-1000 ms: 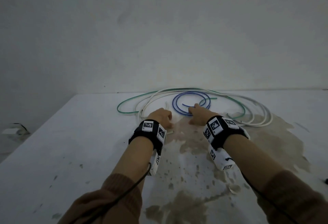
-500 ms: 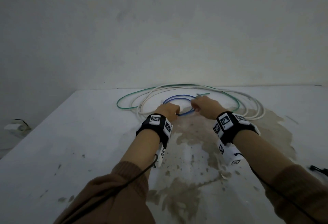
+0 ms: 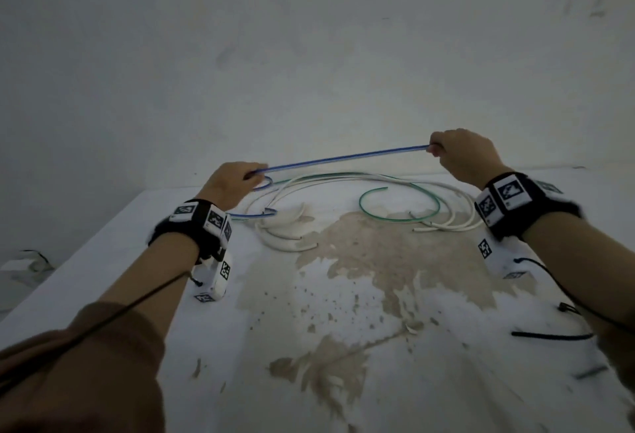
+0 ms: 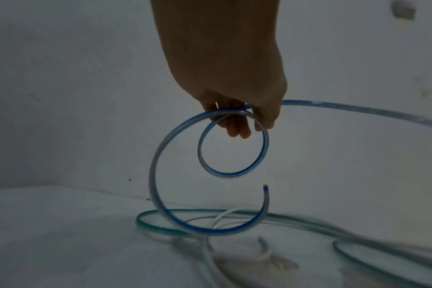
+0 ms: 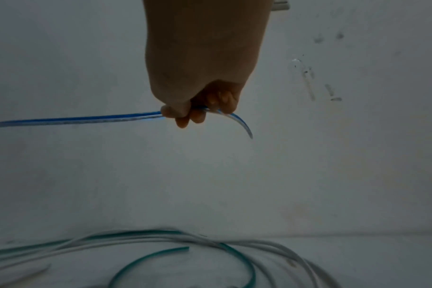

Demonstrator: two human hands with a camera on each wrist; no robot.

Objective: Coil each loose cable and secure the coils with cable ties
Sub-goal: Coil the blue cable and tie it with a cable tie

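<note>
Overhead, both hands stretch blue cable (image 3: 347,158); stained white table (image 3: 371,261)

I see my left hand (image 4: 225,78) pinching the blue cable (image 4: 231,154); its loops hang below, above the green cable (image 4: 160,227).

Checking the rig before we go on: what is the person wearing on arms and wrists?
Brown sleeves pushed up both forearms. Each wrist carries a black band with white square-marker tags, left and right, and a white camera block hanging below. A thin black cable runs back along each arm.
</note>
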